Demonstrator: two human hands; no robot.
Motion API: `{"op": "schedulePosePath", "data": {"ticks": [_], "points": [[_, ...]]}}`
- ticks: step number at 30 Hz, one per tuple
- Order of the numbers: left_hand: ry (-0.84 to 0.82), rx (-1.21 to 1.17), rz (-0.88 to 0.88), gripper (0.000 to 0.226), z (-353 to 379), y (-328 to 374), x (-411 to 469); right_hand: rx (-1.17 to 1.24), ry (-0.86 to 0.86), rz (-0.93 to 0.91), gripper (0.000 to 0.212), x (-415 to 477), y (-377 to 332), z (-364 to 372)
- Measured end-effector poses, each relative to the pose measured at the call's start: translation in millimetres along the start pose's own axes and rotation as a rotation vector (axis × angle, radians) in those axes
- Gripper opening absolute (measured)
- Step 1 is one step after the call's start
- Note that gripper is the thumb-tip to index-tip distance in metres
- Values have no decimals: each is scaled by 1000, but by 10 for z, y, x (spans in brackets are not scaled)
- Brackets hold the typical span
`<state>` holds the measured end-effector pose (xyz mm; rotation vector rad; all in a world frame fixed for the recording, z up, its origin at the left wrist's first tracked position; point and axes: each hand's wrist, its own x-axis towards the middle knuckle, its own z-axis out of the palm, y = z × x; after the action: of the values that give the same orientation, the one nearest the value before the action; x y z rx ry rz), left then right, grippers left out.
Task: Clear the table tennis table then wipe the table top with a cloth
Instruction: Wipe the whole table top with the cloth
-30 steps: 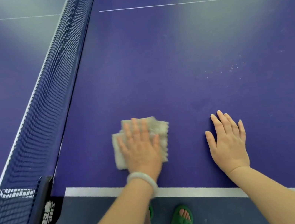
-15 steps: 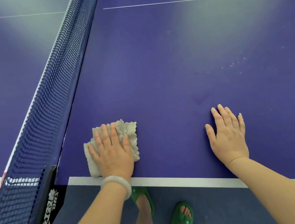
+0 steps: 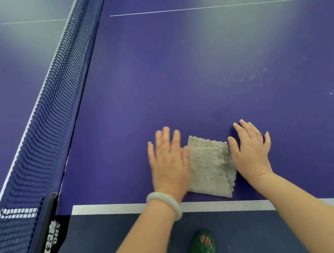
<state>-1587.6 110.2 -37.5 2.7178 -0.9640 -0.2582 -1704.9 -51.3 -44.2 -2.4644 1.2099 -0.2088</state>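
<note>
- Cloth point(image 3: 210, 167): grey-beige, folded, lies flat on the blue worktop point(image 3: 195, 66), close to the near white edge line point(image 3: 113, 207), between the two hands.
- Left hand point(image 3: 169, 165): palm down, fingers straight and spread, grips nothing; thumb side overlaps the cloth's left edge. Slightly blurred.
- Pale bracelet point(image 3: 165, 203) on the left wrist.
- Right hand point(image 3: 251, 152): flat on the worktop, fingers straight, holds nothing; thumb touches the cloth's right edge.
- Net point(image 3: 50, 123): dark blue, white top band, runs from near left to far centre, well left of the cloth; black clamp point(image 3: 49, 234) with white print at the near end.
- White specks point(image 3: 252, 76) on the worktop, far right of the hands.
- Green sandal point(image 3: 201, 251) on the floor below the worktop edge.
</note>
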Motion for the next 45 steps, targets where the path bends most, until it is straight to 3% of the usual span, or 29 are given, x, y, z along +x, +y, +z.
{"op": "schedulePosePath", "data": {"ticks": [3,5,7,11,16,18,20,24,26,28,31,33,35,37,39,41,45], "points": [[-47,76,-199,60,-15,-449,141,-43,143,-368,39,-145,-379,79],[-72,116,-226,63,49,-569,135,-157,23,-687,41,-322,-571,255],[-60,172,-204,67,114,-589,81,-219,-166,-816,48,-473,-582,419],[-6,205,-205,71,178,-575,52,-186,-183,-692,50,-386,-61,311],[-12,220,-205,68,207,-562,69,-26,54,112,43,13,482,-28],[-25,217,-207,68,203,-565,72,-21,90,282,46,1,227,73],[-37,219,-204,68,198,-566,76,-60,92,204,52,-187,-184,272],[-50,222,-202,68,185,-557,75,-193,-96,-445,56,-620,-717,607],[-34,224,-199,68,187,-559,75,-243,-144,-640,53,-476,-562,528],[-24,216,-200,69,201,-564,78,-320,-117,-518,53,-264,-225,393],[-30,215,-198,69,199,-545,78,-275,-42,-21,51,-168,179,187],[-37,198,-192,66,170,-543,85,-281,-40,80,59,-285,55,215],[-14,94,-131,58,139,-595,74,-296,-86,22,63,-429,-225,313],[43,-163,-75,48,34,-743,70,-314,-149,-101,64,-509,-475,415],[150,-303,-112,43,-95,-1027,68,-333,-191,-189,63,-526,-639,466],[209,-223,-239,44,-184,-1383,68,-332,-187,-212,63,-534,-705,508],[133,32,-376,55,-176,-1734,18,-302,-174,-242,59,-700,-883,596]]}}
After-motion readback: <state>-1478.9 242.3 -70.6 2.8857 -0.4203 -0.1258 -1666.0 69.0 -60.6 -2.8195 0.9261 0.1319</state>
